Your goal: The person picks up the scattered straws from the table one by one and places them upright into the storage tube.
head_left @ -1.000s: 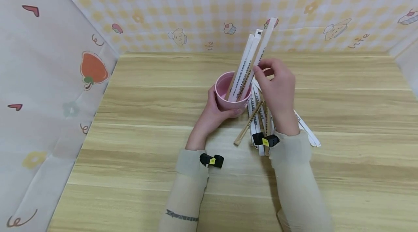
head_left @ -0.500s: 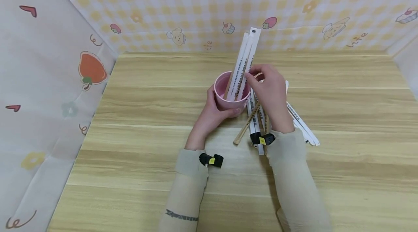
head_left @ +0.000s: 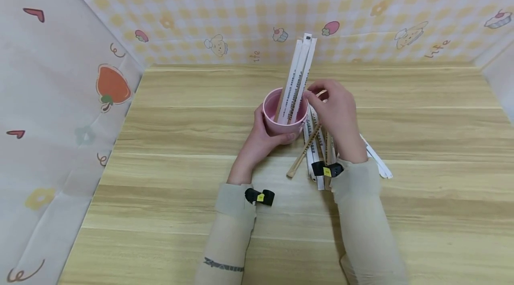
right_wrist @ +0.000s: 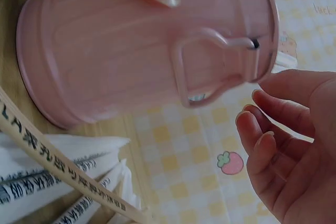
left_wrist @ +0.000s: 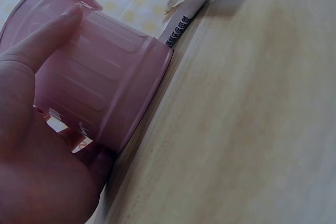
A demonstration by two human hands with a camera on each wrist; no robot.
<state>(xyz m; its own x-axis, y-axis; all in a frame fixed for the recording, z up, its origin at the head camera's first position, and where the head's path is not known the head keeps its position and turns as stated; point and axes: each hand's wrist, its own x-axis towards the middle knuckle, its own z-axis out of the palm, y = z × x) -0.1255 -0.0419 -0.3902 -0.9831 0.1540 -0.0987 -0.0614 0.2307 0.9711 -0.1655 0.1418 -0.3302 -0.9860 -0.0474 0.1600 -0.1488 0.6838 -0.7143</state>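
In the head view, my left hand grips a small pink bucket from its left side, thumb across the near wall. The left wrist view shows the bucket's base against the table. Several paper-wrapped straws lean to the right inside it and stick up well above the rim. My right hand is at the rim's right side, fingers loosely bent. Nothing shows between its thumb and fingers in the right wrist view, where the thumb lies close to the rim.
Beside the bucket and under my right wrist lies a pile of wrapped straws, white and tan. One tan straw crosses the pile slantwise. A small wire handle hangs on the bucket's side. The wooden table meets a checked backdrop behind.
My right hand has lowered a wrapped straw into the bucket among the others, let go of it and drawn slightly right. My left hand has kept the bucket in place.
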